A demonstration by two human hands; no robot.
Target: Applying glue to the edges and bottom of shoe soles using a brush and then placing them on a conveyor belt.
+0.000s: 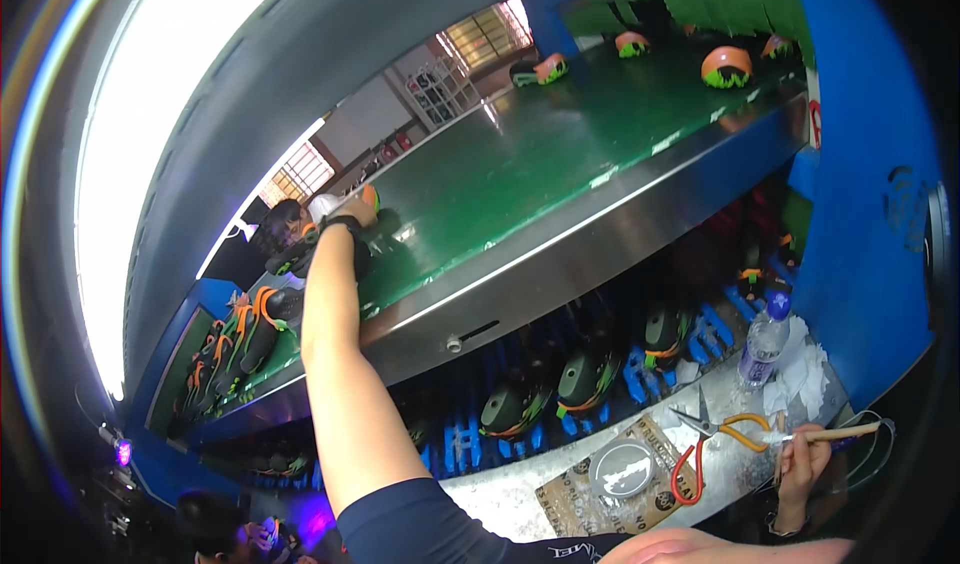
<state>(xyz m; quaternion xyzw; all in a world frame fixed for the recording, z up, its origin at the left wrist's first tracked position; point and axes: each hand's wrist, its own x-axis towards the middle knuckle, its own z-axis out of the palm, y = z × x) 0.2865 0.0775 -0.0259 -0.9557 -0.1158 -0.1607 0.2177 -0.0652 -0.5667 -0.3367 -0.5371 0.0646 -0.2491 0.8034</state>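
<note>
My left arm stretches far out over the green conveyor belt (470, 189). At its end my left hand (352, 211) is closed on a black-and-orange shoe (371, 198), mostly hidden behind the hand and wrist. Low at the right, my right hand (800, 464) is wrapped round a thin brush (838, 432) with a pale wooden handle, its whitish tip pointing left. Just left of that tip, pliers (715, 429) with one yellow and one red handle lie spread on the metal bench (500, 489). Beside them a round, shallow dish (622, 467) with whitish residue rests on cardboard (575, 499).
More orange-toed shoes (726, 67) sit at the belt's far right end. Several shoes (250, 339) crowd its left end. Below the belt, shoes (587, 377) stand on a blue rack. A clear bottle (765, 342) and crumpled paper (800, 374) are at right. Other people (290, 219) are beyond.
</note>
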